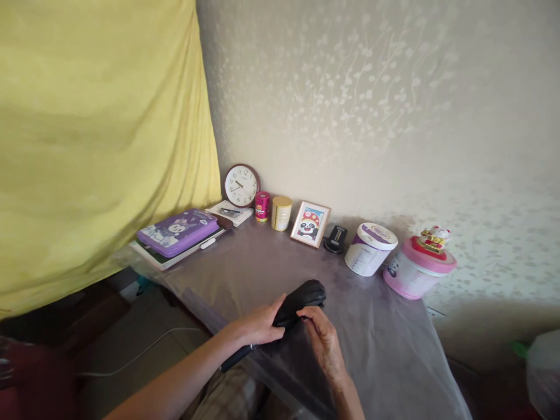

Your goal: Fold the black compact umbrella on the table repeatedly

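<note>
A folded black umbrella (301, 297) is held at a slant above the near part of the table. Its dark handle (236, 357) sticks out below my left wrist, toward my lap. My left hand (263, 322) is closed around the umbrella's middle, thumb on top. At the umbrella's right side, the thumb and forefinger of my right hand (322, 335) pinch its dark edge; whether that is a strap or the fabric I cannot tell.
The grey-covered table (371, 344) bears a purple case (179, 232) on books, a wall clock (242, 185), a pink tin (262, 206), a yellow canister (281, 213), a picture frame (310, 224), a black stand (336, 239), a white tub (371, 249) and a pink tub (417, 271).
</note>
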The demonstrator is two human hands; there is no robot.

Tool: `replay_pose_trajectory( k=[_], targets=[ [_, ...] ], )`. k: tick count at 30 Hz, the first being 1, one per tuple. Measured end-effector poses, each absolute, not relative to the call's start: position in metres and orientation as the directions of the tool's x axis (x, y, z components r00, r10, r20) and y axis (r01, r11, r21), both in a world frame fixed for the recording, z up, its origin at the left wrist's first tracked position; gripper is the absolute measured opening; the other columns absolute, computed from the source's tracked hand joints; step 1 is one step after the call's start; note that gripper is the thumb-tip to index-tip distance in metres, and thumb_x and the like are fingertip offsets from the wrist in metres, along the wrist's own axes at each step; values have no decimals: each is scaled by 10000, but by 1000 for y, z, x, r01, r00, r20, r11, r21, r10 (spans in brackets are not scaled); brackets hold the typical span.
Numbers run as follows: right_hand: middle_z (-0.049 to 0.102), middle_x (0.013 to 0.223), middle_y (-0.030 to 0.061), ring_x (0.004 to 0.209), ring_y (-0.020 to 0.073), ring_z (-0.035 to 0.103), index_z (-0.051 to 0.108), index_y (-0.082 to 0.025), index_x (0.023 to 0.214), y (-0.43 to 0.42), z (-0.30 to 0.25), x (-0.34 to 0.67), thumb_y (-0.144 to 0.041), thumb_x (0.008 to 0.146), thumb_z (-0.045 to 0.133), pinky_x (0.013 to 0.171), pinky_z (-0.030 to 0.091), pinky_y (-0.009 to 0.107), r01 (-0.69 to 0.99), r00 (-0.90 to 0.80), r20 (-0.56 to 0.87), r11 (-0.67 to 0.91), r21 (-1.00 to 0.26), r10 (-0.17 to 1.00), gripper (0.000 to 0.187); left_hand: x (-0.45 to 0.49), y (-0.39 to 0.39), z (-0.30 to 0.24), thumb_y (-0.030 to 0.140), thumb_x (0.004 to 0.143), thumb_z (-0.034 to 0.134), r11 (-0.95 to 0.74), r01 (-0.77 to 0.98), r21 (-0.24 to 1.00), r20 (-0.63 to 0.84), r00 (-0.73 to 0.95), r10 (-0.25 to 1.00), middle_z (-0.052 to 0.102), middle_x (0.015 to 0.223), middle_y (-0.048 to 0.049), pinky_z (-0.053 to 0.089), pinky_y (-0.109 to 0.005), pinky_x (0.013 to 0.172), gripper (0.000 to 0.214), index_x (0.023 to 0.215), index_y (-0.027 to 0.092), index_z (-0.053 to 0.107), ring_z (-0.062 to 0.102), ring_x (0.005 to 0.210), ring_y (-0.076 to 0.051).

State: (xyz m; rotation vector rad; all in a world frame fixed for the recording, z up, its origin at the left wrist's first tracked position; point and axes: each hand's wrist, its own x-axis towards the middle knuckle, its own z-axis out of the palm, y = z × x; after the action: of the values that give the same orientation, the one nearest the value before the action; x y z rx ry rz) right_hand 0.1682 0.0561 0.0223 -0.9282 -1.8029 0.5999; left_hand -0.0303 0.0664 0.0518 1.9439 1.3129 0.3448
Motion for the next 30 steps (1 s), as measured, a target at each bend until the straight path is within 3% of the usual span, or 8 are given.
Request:
replay_pose_trajectory(
  k=[4,8,16,19,23,25,30],
  targets=[
    [606,1045,58,988,180,561,603,-253,1006,62,31,163,-169,920,418,865,464,336,384,-384,548,668,-637,743,221,-26,60,48,303,744,529,-236,752,615,-159,412,897,500,1328,-138,439,-380,910,809,1452,197,154,548,1132,-290],
    [630,939,27,900,167,560,583,-258,993,63,38,166,-164,925,417,818,465,313,427,-458,491,668,-610,741,203,-24,56,47,320,751,521,-260,807,530,-153,392,907,549,1249,-147,470,-394,856,794,1450,215,159,591,1057,-307],
    [564,912,23,822,142,571,621,-256,937,68,37,157,-159,900,414,749,466,257,496,-417,382,558,-665,825,232,-16,46,50,297,737,523,-269,870,413,-141,352,925,566,1175,-169,493,-416,788,781,1438,188,195,623,962,-331],
    [559,889,14,794,141,573,598,-239,933,70,36,149,-159,862,475,735,471,256,540,-354,363,505,-673,862,163,-14,43,49,296,734,529,-263,877,403,-131,340,931,561,1185,-161,487,-410,804,777,1433,192,204,614,982,-326],
    [555,843,9,718,145,566,550,-215,852,71,35,141,-194,824,538,644,474,254,642,-217,398,437,-630,891,37,-13,41,48,334,715,561,-242,875,419,-125,320,939,517,1274,-157,474,-407,851,816,1431,176,203,582,1054,-326],
    [555,839,14,709,143,567,559,-219,804,69,36,139,-241,855,521,644,473,254,665,-192,443,448,-598,876,67,-14,41,48,347,714,567,-232,872,430,-125,312,942,503,1302,-152,467,-401,869,815,1427,171,214,568,1081,-323],
    [609,1019,73,947,199,564,641,-226,893,69,29,142,-275,909,471,860,445,358,648,-272,576,589,-483,771,178,-14,42,53,336,732,551,-230,867,443,-127,314,941,521,1292,-122,459,-382,869,773,1424,197,236,574,1069,-301]
  ],
)
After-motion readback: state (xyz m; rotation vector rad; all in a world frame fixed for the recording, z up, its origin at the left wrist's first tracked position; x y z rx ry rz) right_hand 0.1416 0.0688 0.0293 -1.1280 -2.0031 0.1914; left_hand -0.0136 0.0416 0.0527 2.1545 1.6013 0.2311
